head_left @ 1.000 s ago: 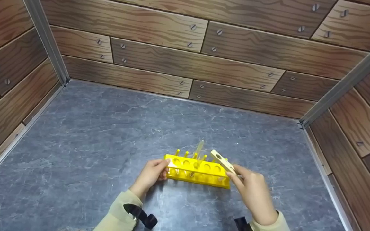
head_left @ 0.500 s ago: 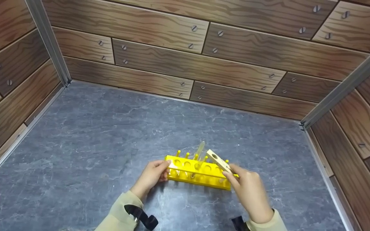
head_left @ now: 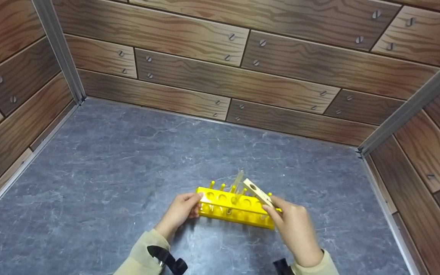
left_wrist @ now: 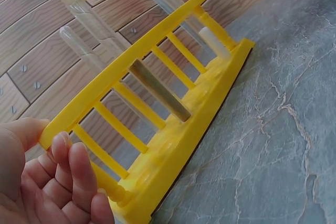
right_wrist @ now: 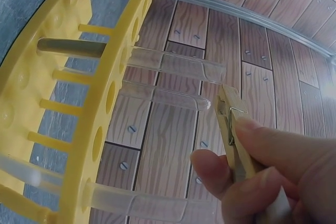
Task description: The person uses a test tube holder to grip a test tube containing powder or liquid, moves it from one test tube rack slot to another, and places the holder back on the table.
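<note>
A yellow test tube rack (head_left: 239, 217) stands on the grey surface. My left hand (head_left: 180, 212) pinches its left end between thumb and fingers. My right hand (head_left: 294, 225) holds a wooden test tube clamp (head_left: 256, 193) above the rack's right part. In the right wrist view, the clamp's tip lies close to the mouth of a clear test tube (right_wrist: 178, 66) with brownish-grey contents in its lower part; whether they touch I cannot tell. Beside it, a closed-ended tube (right_wrist: 168, 95) points up on the peg side. Another tube (right_wrist: 147, 200), whitish at its bottom, sits at the rack's right end.
A grey marbled surface (head_left: 128, 152) spreads around the rack. Walls with a wood-plank print (head_left: 189, 80) enclose it at the back and both sides, with metal posts (head_left: 57, 49) at the corners. Several pegs line the rack's rear.
My right hand has moved slightly left with the clamp, bringing its tip nearer the middle of the rack. My left hand keeps its hold on the rack's end.
</note>
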Available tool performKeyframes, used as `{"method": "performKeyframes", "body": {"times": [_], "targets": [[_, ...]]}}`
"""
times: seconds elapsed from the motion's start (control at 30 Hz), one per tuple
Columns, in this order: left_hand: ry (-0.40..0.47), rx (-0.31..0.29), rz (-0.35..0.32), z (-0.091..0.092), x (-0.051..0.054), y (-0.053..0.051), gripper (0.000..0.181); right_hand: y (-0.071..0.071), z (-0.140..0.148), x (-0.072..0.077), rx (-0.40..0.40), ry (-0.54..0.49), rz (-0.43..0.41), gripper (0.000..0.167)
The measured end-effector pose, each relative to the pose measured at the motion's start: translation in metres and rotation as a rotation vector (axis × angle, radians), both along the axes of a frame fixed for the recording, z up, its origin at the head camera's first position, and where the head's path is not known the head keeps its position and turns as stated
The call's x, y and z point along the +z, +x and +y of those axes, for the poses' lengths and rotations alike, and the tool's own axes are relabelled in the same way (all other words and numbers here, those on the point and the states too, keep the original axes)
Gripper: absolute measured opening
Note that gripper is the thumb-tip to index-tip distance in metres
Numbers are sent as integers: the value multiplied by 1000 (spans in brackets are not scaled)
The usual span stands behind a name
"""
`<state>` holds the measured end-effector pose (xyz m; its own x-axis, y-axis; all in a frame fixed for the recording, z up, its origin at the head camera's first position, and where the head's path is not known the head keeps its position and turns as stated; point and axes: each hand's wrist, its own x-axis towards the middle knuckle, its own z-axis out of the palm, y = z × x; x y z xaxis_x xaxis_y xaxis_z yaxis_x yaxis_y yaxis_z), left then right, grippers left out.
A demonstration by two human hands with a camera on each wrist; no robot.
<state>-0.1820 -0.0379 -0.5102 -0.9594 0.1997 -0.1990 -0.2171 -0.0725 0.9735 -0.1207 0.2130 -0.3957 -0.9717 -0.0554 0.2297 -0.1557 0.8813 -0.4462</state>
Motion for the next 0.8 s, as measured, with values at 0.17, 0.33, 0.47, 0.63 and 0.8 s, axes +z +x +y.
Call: {"method": "performKeyframes", "body": {"times": [0.17, 0.33, 0.47, 0.63, 0.8], "targets": [[9, 12, -2, -1, 1, 0, 32, -2, -3, 3, 20, -1, 2, 25], [33, 0, 6, 0, 0, 2, 30, 0, -4, 2, 10, -17, -28, 22], [43, -9, 24, -1, 9, 5, 27, -2, -4, 1, 15, -14, -20, 20], [27, 2, 14, -2, 6, 4, 29, -1, -5, -1, 31, -6, 5, 23], [21, 2, 4, 0, -3, 3, 31, 2, -4, -3, 27, -2, 26, 22]]}}
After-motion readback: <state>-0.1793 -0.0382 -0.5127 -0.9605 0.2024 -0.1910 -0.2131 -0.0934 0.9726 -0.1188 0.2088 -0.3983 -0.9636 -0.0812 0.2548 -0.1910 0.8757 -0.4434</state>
